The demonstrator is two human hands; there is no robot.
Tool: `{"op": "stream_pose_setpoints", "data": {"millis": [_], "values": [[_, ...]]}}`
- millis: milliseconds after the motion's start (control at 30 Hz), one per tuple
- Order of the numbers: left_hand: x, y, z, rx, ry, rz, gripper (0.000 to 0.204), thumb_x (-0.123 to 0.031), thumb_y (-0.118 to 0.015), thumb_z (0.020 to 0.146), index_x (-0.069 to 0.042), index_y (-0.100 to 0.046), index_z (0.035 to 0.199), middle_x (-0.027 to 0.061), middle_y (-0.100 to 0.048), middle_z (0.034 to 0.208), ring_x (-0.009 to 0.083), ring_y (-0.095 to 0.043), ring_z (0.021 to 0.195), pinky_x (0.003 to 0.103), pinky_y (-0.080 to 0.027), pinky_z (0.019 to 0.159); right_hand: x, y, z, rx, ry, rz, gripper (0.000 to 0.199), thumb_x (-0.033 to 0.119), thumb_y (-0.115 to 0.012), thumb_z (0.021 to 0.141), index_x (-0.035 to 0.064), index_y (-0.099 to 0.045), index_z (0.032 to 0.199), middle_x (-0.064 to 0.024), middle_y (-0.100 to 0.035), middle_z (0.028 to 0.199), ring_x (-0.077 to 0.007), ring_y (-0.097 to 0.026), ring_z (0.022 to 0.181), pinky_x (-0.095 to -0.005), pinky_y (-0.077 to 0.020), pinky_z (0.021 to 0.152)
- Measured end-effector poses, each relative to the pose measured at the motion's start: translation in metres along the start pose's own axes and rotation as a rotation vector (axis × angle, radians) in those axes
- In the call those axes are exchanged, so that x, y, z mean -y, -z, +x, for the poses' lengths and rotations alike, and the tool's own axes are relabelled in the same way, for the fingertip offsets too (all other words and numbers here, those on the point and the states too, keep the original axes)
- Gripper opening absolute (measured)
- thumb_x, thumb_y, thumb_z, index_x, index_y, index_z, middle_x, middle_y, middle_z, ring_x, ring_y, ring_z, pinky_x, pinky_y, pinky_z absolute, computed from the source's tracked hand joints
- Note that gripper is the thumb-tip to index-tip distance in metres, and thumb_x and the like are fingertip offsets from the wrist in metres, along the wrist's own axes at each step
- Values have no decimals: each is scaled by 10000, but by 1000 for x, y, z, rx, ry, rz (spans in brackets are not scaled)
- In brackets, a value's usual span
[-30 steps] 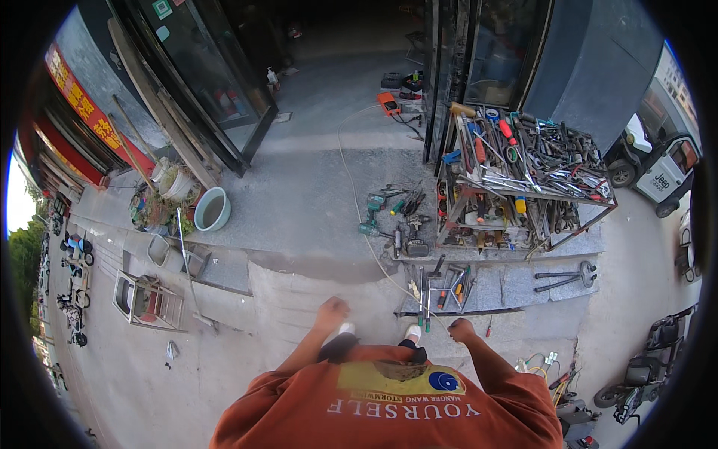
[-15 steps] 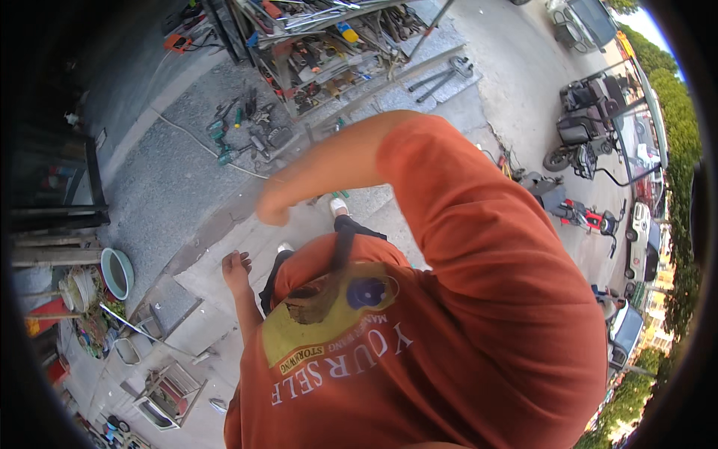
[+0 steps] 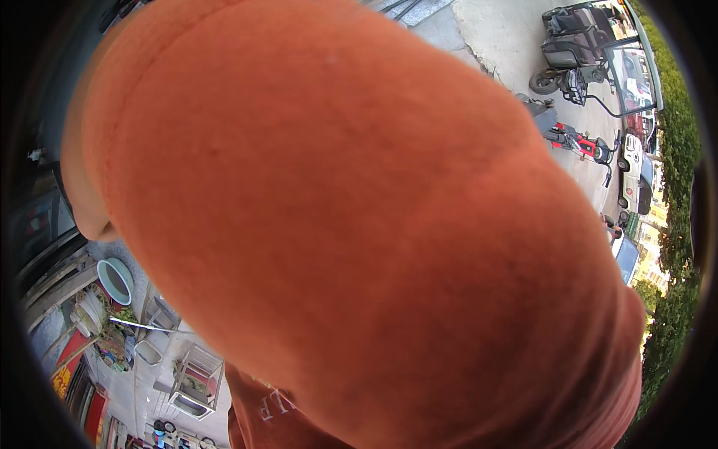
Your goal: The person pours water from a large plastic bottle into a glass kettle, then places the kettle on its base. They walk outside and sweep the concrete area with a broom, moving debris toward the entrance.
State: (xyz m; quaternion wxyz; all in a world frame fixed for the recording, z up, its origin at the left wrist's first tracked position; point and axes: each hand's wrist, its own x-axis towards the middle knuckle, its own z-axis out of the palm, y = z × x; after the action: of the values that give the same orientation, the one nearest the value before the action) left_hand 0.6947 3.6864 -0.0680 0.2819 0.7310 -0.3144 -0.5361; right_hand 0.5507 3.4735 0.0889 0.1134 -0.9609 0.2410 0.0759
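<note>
The orange sleeve [image 3: 314, 194] of my raised right arm fills most of the view, close up and slightly blurred. Beyond its hem, at the left, a strip of bare arm [image 3: 91, 213] shows, with the bend of the elbow at its lower end. My right hand lies outside what I can see. No part of my left hand appears, and the sleeve covers the middle of the scene. Below the sleeve, a small piece of my shirt [image 3: 254, 411] with printed letters is visible. Nothing held by either hand can be seen.
At the left stand a pale round basin [image 3: 115, 280], a white bucket [image 3: 91, 310] and a wooden frame [image 3: 196, 382] on the ground. To the right are a three-wheeled vehicle [image 3: 580, 45], a red motorbike [image 3: 580, 142], a white car [image 3: 632, 172] and a green hedge [image 3: 680, 224].
My right arm has risen toward the camera, and its sleeve now covers the tools and shelf. Both hands, seen earlier, have gone from sight.
</note>
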Motion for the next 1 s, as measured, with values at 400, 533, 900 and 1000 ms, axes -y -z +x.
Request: {"op": "stream_pose_setpoints", "data": {"millis": [400, 533, 900, 1000], "values": [[-72, -57, -30, 98, -8, 66, 245, -203, -535, 908, -33, -508, 1083, 115, -654, 952, 150, -594, 756, 259, -474, 657, -91, -67, -172, -34, -435, 355, 204, 200, -601, 709, 54, -713, 797, -138, -690, 854, -311, -655, 778, -464, -507, 642], [-81, -61, -23, 90, -29, 83, 226, -194, -525, 908, -30, -517, 1063, 116, -659, 936, 144, -596, 722, 252, -471, 628, -24, -193, -322, 133, -1072, 682, 324, 174, -564, 746, 8, -651, 1010, -224, -649, 1020, -338, -634, 982, -425, -521, 794], [-98, -128, -2, 311, -114, 199, 184, -170, -532, 908, -36, -533, 1035, 98, -653, 888, 137, -593, 692, 253, -472, 603, 238, -380, -518, -110, -2124, 1763, 169, 146, -577, 862, -17, -622, 867, -123, -621, 697, -194, -587, 517, -316, -509, 453], [-111, -158, 1, 442, -191, 305, 192, -175, -539, 910, -30, -531, 1035, 99, -656, 877, 132, -597, 685, 253, -469, 594, 241, -364, -503, -491, -2158, 1925, 202, 144, -577, 856, -17, -634, 965, -130, -643, 744, -203, -612, 555, -311, -523, 478]]}}
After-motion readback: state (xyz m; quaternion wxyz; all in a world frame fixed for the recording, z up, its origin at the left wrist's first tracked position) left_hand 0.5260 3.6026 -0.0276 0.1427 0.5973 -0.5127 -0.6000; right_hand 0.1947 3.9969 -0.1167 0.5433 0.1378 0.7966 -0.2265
